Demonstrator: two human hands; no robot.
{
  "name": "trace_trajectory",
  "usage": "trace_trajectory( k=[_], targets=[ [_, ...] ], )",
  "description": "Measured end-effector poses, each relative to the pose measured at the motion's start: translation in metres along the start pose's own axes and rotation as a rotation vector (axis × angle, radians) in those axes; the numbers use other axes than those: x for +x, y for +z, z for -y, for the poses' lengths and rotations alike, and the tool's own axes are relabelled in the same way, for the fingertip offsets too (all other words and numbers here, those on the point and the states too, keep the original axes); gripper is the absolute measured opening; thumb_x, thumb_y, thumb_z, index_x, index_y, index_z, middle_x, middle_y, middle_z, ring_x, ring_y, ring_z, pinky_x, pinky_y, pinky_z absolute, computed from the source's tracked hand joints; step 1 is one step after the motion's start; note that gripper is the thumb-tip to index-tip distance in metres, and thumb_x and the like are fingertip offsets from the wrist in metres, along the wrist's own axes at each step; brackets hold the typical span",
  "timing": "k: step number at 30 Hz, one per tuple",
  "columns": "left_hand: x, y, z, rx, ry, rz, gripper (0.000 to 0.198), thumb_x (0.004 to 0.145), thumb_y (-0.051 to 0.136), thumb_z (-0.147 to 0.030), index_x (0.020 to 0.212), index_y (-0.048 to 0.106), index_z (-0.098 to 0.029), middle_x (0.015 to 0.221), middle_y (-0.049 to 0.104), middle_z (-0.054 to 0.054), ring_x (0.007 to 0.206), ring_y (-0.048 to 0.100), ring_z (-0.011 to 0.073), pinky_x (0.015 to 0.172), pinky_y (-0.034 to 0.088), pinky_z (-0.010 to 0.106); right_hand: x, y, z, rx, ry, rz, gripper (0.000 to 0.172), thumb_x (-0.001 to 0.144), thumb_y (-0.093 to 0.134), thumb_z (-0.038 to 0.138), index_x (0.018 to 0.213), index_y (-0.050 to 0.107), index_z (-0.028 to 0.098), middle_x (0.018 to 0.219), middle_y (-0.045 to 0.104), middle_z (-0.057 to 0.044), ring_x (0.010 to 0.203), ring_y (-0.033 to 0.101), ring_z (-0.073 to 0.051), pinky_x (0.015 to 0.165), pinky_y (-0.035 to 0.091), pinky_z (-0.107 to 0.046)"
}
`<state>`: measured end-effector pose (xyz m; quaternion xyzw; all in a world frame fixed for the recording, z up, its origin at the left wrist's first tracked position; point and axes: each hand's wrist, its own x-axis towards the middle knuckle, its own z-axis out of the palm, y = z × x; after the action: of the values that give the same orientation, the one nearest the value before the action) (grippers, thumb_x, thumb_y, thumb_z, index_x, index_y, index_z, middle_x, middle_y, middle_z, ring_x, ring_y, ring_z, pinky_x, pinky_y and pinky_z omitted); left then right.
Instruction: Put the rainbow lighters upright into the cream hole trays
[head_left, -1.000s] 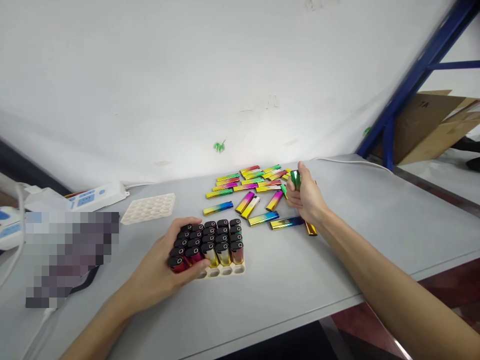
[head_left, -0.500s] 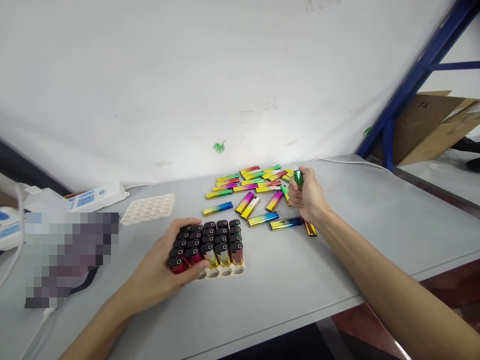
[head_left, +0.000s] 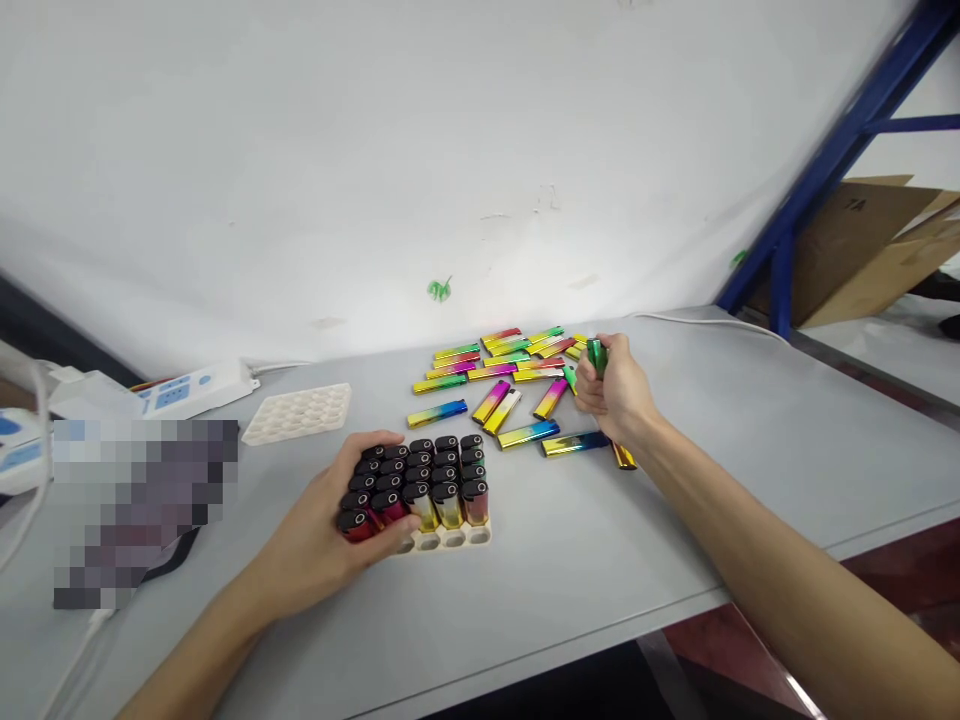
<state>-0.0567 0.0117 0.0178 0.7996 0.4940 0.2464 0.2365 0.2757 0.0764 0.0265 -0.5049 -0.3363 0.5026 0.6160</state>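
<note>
We are cupping our left hand (head_left: 322, 520) around the left side of the block of black-topped lighters (head_left: 421, 490), just below and left of the frame's centre, fingers spread wide and half curled, thumb lying along the front row, index finger reaching behind the back. These lighters are standing upright in a white tray (head_left: 441, 553), whose front row is showing bare holes. Right of centre, we are closing our right hand (head_left: 619, 390) into a fist around a shiny green lighter (head_left: 595, 356), its top end showing beside the bent thumb. Loose glossy lighters (head_left: 529, 433) are lying scattered about the centre and near that fist. A second white tray (head_left: 296, 412) is lying left of centre, near a power strip (head_left: 196, 390).
</note>
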Motion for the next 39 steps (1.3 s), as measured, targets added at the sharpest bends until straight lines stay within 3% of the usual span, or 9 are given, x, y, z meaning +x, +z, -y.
trace_trajectory(
  k=[5, 8, 10, 13, 16, 22, 27, 36, 39],
  targets=[
    [0.002, 0.007, -0.001, -0.023, -0.023, -0.026, 0.059, 0.086, 0.070, -0.046, 0.134, 0.041, -0.028, 0.106, 0.070, 0.004, 0.087, 0.071, 0.0219, 0.075, 0.061, 0.035, -0.007, 0.006, -0.001, -0.052, -0.061, 0.049, 0.045, 0.096, 0.039, 0.057, 0.067, 0.046, 0.023, 0.051, 0.029, 0.007, 0.041, 0.025, -0.010, 0.040, 0.024, -0.024],
    [0.004, 0.016, -0.005, -0.038, -0.062, -0.091, 0.061, 0.085, 0.070, -0.048, 0.135, 0.040, -0.028, 0.104, 0.070, 0.003, 0.084, 0.072, 0.0214, 0.074, 0.061, 0.035, -0.019, 0.007, 0.006, -0.167, -0.173, 0.177, 0.039, 0.097, 0.045, 0.052, 0.076, 0.057, 0.022, 0.066, 0.052, 0.000, 0.057, 0.048, -0.013, 0.052, 0.041, -0.026],
    [0.004, 0.022, -0.007, -0.066, -0.094, -0.125, 0.065, 0.086, 0.070, -0.048, 0.138, 0.037, -0.028, 0.106, 0.070, 0.003, 0.085, 0.073, 0.0224, 0.076, 0.062, 0.037, -0.031, 0.007, 0.015, -0.318, -0.268, 0.299, 0.036, 0.095, 0.057, 0.050, 0.073, 0.060, 0.021, 0.074, 0.057, -0.001, 0.067, 0.053, -0.014, 0.058, 0.044, -0.026],
    [0.003, 0.025, -0.004, -0.128, -0.088, -0.105, 0.083, 0.083, 0.075, -0.049, 0.148, 0.026, -0.031, 0.120, 0.068, 0.007, 0.102, 0.073, 0.0265, 0.087, 0.061, 0.042, -0.051, 0.010, 0.025, -0.453, -0.354, 0.498, 0.032, 0.089, 0.071, 0.048, 0.072, 0.065, 0.022, 0.072, 0.058, 0.000, 0.065, 0.053, -0.014, 0.056, 0.044, -0.026],
    [-0.001, 0.025, 0.002, -0.209, -0.054, -0.025, 0.112, 0.073, 0.085, -0.050, 0.155, 0.010, -0.038, 0.142, 0.056, 0.012, 0.121, 0.066, 0.0316, 0.097, 0.059, 0.048, -0.070, 0.021, 0.020, -0.418, -0.427, 0.604, 0.022, 0.083, 0.080, 0.043, 0.088, 0.072, 0.024, 0.074, 0.065, 0.000, 0.059, 0.058, -0.013, 0.052, 0.049, -0.027],
    [-0.003, 0.026, 0.010, -0.289, -0.079, 0.011, 0.126, 0.066, 0.090, -0.051, 0.154, -0.001, -0.045, 0.148, 0.045, 0.013, 0.122, 0.065, 0.0342, 0.100, 0.057, 0.054, -0.101, 0.053, -0.026, -0.585, -0.962, 0.546, 0.021, 0.086, 0.080, 0.033, 0.100, 0.070, 0.021, 0.079, 0.073, -0.001, 0.060, 0.066, -0.012, 0.054, 0.053, -0.023],
    [-0.002, 0.028, 0.010, -0.370, -0.102, 0.059, 0.123, 0.068, 0.089, -0.047, 0.153, 0.001, -0.043, 0.138, 0.056, 0.011, 0.101, 0.072, 0.0274, 0.084, 0.064, 0.046, -0.110, 0.067, -0.047, -0.839, -1.027, 0.481, 0.020, 0.097, 0.066, 0.040, 0.102, 0.068, 0.021, 0.080, 0.078, -0.001, 0.056, 0.067, -0.012, 0.046, 0.045, -0.025],
    [-0.002, 0.026, 0.003, -0.352, -0.072, 0.034, 0.093, 0.083, 0.074, -0.041, 0.151, 0.010, -0.037, 0.128, 0.062, 0.008, 0.099, 0.072, 0.0254, 0.083, 0.063, 0.043, -0.119, 0.075, -0.055, -1.205, -1.139, 0.398, 0.012, 0.091, 0.074, 0.026, 0.091, 0.066, 0.016, 0.071, 0.074, -0.001, 0.054, 0.064, -0.015, 0.043, 0.023, -0.030],
    [-0.001, 0.027, 0.003, -0.328, -0.088, 0.008, 0.093, 0.083, 0.074, -0.042, 0.151, 0.012, -0.035, 0.128, 0.064, 0.009, 0.099, 0.073, 0.0253, 0.084, 0.063, 0.043, -0.113, 0.075, -0.045, -1.144, -1.201, 0.288, 0.033, 0.097, 0.065, 0.038, 0.071, 0.061, 0.018, 0.056, 0.065, 0.001, 0.046, 0.056, -0.011, 0.045, 0.022, -0.029]
  ],
)
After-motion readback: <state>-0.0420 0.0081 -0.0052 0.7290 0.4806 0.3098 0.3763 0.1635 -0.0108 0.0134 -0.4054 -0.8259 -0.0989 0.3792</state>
